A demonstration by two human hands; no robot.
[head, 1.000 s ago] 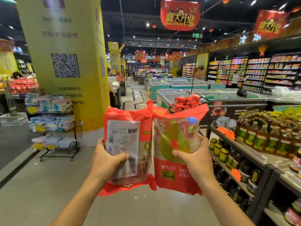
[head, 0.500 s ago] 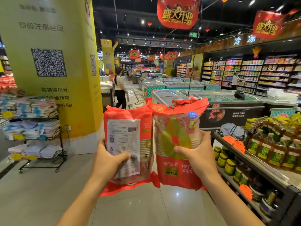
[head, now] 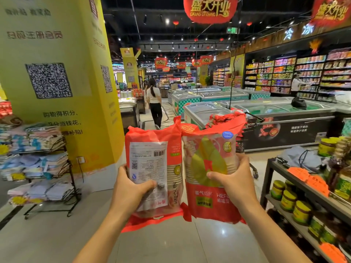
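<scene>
The left hand (head: 131,188) wraps the left pack (head: 161,149), the right hand (head: 233,179) the right pack (head: 209,205), both mid-stack; probably light, crushable cups in slippery film, so squeeze gently.

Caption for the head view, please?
Supermarket aisle: left hand holds the left cup pack showing its barcode label, right hand holds the right cup pack showing its front.

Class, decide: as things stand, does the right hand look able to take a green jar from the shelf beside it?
Probably not yet. The right hand grips a cup pack, so it is full; the jars lie close by with nothing between.
</scene>
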